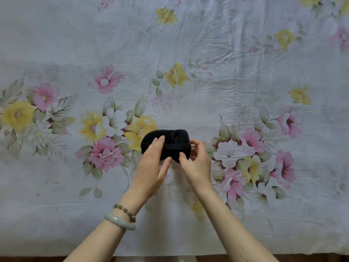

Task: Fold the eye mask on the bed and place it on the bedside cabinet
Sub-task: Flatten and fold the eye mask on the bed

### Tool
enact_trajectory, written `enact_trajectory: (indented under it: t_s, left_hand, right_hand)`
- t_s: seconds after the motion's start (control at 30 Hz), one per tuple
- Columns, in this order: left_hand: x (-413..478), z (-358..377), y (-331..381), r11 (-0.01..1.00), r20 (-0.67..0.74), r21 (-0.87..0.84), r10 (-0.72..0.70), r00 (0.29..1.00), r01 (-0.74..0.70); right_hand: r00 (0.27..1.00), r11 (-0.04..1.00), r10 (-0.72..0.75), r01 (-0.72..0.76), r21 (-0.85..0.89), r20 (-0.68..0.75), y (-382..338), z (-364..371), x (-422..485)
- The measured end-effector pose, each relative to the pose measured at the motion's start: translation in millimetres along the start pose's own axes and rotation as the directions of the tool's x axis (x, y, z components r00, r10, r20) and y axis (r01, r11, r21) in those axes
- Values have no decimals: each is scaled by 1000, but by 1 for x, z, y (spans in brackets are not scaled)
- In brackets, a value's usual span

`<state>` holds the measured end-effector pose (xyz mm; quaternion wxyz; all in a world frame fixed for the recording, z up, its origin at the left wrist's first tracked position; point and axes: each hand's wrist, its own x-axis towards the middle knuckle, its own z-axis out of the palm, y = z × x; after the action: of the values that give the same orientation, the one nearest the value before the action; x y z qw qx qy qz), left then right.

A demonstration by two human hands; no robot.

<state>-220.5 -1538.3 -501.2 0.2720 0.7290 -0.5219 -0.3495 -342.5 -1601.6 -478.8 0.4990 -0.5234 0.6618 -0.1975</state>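
A black eye mask (pixel 174 140) lies on the flowered bed sheet (pixel 207 87), a little below the middle of the view. It looks doubled over, with its strap running across it. My left hand (pixel 153 167) rests flat on the mask's left half, fingers stretched out and pressing down. My right hand (pixel 196 163) pinches the mask's right end between thumb and fingers. The bedside cabinet is not in view.
The white sheet with pink and yellow flowers fills nearly the whole view and is lightly wrinkled. Its near edge (pixel 170 255) runs along the bottom, with a dark strip of floor below. A pale bangle and a bead bracelet (pixel 120 218) sit on my left wrist.
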Motion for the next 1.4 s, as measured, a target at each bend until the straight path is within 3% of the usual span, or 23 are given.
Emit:
enact_trajectory:
  t_s: [0.07,0.13,0.2,0.23,0.33,0.4,0.43,0.5,0.57,0.6,0.67,0.8,0.97,1.23,1.4]
  left_hand:
    - [-2,-17,5,919,-59,-341,-231,971,198]
    - [0,-29,7,763,-54,-583,-379,924,279]
    - [2,-37,2,671,-34,-678,-436,899,299]
    - [4,-38,-1,672,-34,-666,-462,886,324]
    - [6,-36,-22,732,-95,-542,-541,836,412]
    - [9,-35,-32,813,-183,-408,-519,835,416]
    - [9,-35,-36,878,-241,-291,-453,859,381]
    - [9,-31,-45,981,-286,64,-158,945,183]
    - [7,-25,-53,908,-176,410,178,968,-92]
    - [5,-21,-56,847,-89,497,265,960,-187]
    - [2,-12,-64,777,16,583,281,959,-238]
    - [4,-4,-83,727,108,650,199,974,-220]
    - [11,-3,-84,767,120,611,154,981,-195]
    - [18,-14,-67,731,40,633,297,954,-254]
    - [21,2,-81,743,131,620,220,967,-253]
  right_hand:
    - [994,993,-99,102,-65,42,-8,17,-11]
    - [974,967,-210,219,-131,81,-14,37,-18]
    - [955,946,-267,286,-154,132,-16,54,-22]
    - [947,940,-275,302,-162,167,-17,60,-22]
    - [908,893,-296,373,-250,296,-13,73,-21]
    - [872,815,-354,465,-346,338,-7,73,-20]
    - [850,746,-400,519,-417,342,-3,71,-17]
    - [788,535,-471,612,-582,397,5,66,-6]
    - [747,312,-431,650,-693,507,11,60,5]
    - [742,240,-392,654,-717,545,15,58,9]
    - [734,181,-336,665,-725,589,24,58,16]
    - [709,204,-328,698,-686,624,37,63,25]
    - [741,282,-262,672,-685,618,33,67,28]
    - [766,269,-321,637,-722,556,14,48,40]
    - [765,286,-261,644,-709,589,34,58,50]
